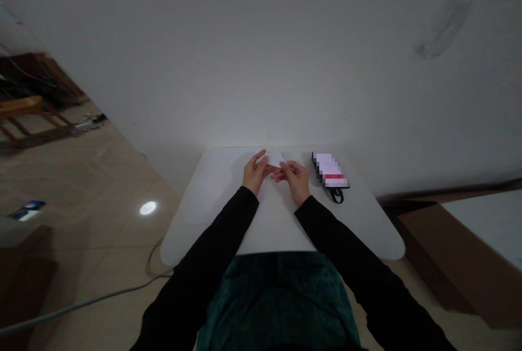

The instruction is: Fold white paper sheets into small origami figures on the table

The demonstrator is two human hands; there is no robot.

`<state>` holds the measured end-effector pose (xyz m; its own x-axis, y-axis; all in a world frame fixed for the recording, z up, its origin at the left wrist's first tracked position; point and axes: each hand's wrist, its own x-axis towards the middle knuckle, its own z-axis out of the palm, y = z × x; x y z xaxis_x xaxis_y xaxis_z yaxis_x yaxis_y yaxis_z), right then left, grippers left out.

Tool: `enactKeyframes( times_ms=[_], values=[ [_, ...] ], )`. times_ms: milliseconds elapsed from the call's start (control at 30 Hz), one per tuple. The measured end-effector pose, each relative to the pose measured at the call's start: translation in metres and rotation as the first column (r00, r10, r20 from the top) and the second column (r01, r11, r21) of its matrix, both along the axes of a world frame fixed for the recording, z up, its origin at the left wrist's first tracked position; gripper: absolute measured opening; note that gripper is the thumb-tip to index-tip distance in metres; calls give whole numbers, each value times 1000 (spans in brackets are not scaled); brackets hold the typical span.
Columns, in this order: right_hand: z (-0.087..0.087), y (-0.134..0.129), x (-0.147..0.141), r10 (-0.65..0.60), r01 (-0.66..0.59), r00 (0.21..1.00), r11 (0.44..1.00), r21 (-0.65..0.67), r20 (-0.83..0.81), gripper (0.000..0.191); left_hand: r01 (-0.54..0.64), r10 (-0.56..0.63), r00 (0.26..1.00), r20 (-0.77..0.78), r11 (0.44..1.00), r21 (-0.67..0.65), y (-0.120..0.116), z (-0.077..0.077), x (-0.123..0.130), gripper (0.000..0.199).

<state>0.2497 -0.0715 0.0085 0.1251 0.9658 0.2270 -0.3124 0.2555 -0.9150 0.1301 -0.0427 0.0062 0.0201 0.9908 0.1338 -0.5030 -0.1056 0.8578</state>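
Observation:
A small piece of folded white paper (277, 159) is held between my two hands, above the far part of the white table. My left hand (255, 172) pinches its left side between thumb and fingers. On the right, my right hand (297, 178) grips the lower right edge, thumb on top and fingers curled beneath. Part of the paper is hidden by the fingers, and its exact folds are too small to make out. A larger white sheet (212, 188) lies flat on the table to the left of my hands.
A phone (331, 170) with a black strap (336, 195) lies on the table (281, 239) to the right. The wall (261, 68) rises behind the table's far edge. A cable (93, 298) runs over the floor at left; a cardboard box (460, 253) stands at right.

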Motion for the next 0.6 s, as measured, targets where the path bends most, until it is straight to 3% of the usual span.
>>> enactKeyframes(
  times_ms=[100, 167, 267, 367, 600],
  values=[
    [-4, 0, -3, 128, -128, 990, 992, -8, 60, 40, -50, 55, 986, -159, 998, 40, 2, -5, 1, 40],
    [-8, 1, -3, 146, -142, 978, 989, -34, 149, 42, -73, 88, 968, -237, 995, 71, 4, -9, -2, 42],
    [-11, 4, -1, -65, 68, 951, 998, 0, 301, 42, -35, 74, 934, -349, 993, 117, 8, -11, -7, 44],
    [-11, 7, 3, -236, 225, 915, 972, 70, 326, 39, -60, 116, 878, -464, 989, 135, 9, -12, -9, 47],
    [-6, 7, 0, -63, 37, 959, 994, 99, 278, 35, -98, 336, 573, -748, 934, 344, 0, -10, -10, 38]
  ],
)
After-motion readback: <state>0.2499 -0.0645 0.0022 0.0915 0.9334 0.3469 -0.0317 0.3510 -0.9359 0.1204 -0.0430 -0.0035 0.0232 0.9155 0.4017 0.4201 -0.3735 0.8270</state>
